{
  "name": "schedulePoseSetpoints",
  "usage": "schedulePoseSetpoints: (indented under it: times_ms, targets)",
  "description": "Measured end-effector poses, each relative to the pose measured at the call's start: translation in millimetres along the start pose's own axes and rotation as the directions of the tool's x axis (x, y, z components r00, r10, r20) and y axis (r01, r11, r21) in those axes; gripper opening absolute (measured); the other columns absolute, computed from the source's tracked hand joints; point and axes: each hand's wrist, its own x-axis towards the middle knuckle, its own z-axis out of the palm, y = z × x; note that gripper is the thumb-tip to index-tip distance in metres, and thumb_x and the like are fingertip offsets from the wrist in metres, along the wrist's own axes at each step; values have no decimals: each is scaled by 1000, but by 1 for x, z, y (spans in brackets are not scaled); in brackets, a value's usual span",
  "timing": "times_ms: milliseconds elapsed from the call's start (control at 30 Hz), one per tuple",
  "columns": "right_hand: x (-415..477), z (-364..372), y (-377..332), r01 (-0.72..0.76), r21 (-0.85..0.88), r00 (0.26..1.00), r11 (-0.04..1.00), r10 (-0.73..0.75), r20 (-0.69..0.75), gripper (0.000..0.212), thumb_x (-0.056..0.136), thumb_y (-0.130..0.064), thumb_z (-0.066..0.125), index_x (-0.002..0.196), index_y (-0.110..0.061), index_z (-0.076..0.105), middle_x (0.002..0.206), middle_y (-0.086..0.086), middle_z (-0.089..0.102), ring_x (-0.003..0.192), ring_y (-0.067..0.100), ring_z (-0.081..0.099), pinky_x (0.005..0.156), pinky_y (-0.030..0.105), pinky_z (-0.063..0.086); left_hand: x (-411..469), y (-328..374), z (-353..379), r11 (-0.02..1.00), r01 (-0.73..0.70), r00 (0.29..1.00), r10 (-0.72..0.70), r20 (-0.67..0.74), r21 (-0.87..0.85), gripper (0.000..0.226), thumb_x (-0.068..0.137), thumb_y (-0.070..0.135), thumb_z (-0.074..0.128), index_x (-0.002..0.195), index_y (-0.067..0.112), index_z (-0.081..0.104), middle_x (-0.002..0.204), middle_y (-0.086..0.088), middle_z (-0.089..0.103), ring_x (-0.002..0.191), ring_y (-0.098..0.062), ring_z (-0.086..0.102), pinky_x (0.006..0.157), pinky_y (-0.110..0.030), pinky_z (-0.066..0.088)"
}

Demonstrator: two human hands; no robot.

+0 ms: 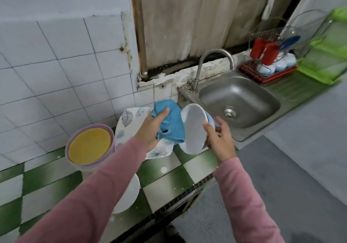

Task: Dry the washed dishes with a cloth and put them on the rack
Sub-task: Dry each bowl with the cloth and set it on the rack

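My right hand (218,139) grips a white bowl (193,128) with blue marks on its outside, tilted so its inside faces left. My left hand (152,128) holds a bunched blue cloth (171,124) just left of the bowl's rim. Both are above the green-and-white tiled counter (169,179). The dish rack (266,68), red-based with wire sides, stands at the far right behind the sink and holds white bowls and red cups.
A leaf-patterned white plate (129,119) leans behind my left hand. A pink bowl with a yellow inside (90,145) sits to the left. A white dish (129,194) lies under my left forearm. The steel sink (238,100) and tap (212,55) lie right. Green shelves (328,51) stand far right.
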Motion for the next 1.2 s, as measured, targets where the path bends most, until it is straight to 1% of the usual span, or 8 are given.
schedulePoseSetpoints:
  times_ms: [67,167,400,567,700,800,1000,1200]
  targets:
    - [0,-20,0,32,-69,998,997,-36,-59,100,61,-69,71,145,-25,41,137,7,51,118,26,57,100,49,51,10,-11,20,997,5,1000,-6,7,79,18,97,22,58,115,20,62,103,-5,74,89,-22,73,65,-35,59]
    - [1,-69,3,65,-69,978,995,-78,-194,108,48,-74,76,137,-18,48,132,9,52,115,22,58,99,47,52,24,-36,70,986,51,997,-59,49,160,24,94,23,64,118,20,62,107,-8,74,94,-28,72,76,-44,60]
    - [17,-189,-3,75,-96,906,993,-108,-410,88,46,-67,82,115,-19,54,121,9,57,103,20,62,88,40,56,55,-88,198,961,39,983,-87,164,273,24,94,22,66,117,18,61,105,-10,72,87,-25,73,73,-42,61]
    - [44,-293,-11,155,-177,824,972,-225,-520,63,69,-33,89,114,-17,48,115,-2,45,106,16,51,87,27,44,86,-129,303,949,-36,967,-46,250,312,18,95,17,64,113,18,61,106,-9,71,81,-20,72,64,-33,60]
    - [80,-376,-15,198,-268,780,943,-317,-539,70,64,-35,92,113,-17,45,105,-16,37,101,10,46,81,20,43,114,-165,394,950,-75,958,-16,287,303,13,96,15,62,108,20,62,104,-8,71,84,-20,70,74,-35,59]
    - [111,-427,-16,208,-336,769,919,-366,-525,68,67,-28,91,112,-16,43,106,-9,37,95,6,46,70,12,48,136,-193,459,944,-105,949,1,315,314,13,96,15,63,105,24,62,103,-5,71,87,-21,70,78,-37,58]
    - [176,-505,-8,225,-498,757,837,-472,-452,75,61,-31,94,114,-13,45,110,0,39,106,19,48,93,29,43,185,-246,538,924,-132,958,27,284,359,47,91,28,68,135,23,53,120,-3,68,104,-24,68,91,-50,55]
    - [258,-551,16,260,-519,775,814,-497,-392,82,59,-30,94,122,-3,49,113,0,39,108,19,47,98,29,43,246,-276,581,918,-90,971,-4,237,385,25,96,13,61,110,33,59,110,-1,70,97,-22,70,86,-45,57]
